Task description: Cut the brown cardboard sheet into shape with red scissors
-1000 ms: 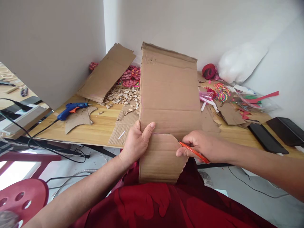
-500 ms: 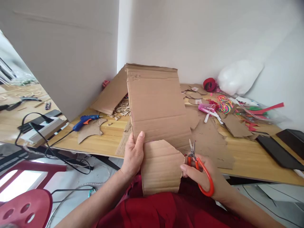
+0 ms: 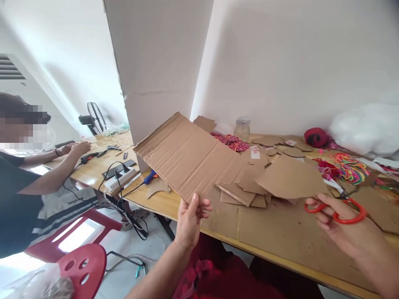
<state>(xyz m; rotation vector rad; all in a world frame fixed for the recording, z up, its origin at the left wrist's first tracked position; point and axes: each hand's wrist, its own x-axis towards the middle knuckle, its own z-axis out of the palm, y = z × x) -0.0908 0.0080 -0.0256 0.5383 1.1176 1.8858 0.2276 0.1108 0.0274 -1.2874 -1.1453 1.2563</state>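
Observation:
A large cardboard sheet [image 3: 193, 155] slants up to the left over the table, its lower edge pinched between the thumb and fingers of my left hand [image 3: 188, 222]. On the right, my right hand [image 3: 346, 228] grips a smaller cut cardboard piece [image 3: 293, 178] by its corner, between thumb and fingers. Orange-handled scissors [image 3: 355, 218] hang on that same hand, their blades pointing away to the right. Several small cardboard pieces [image 3: 240, 193] lie stacked on the table between my hands.
A blue glue gun [image 3: 150, 177] and a power strip [image 3: 121, 176] are at the table's left end. Colourful cords [image 3: 350, 166], a glass jar [image 3: 242, 128] and a white bag [image 3: 368, 128] stand toward the back. Left, another person [image 3: 18, 187] works beyond a red chair [image 3: 82, 265].
My hands have moved apart. The cut piece has left the large sheet and swung right with my right hand and the scissors. The sheet has tilted leftward; the view has turned left.

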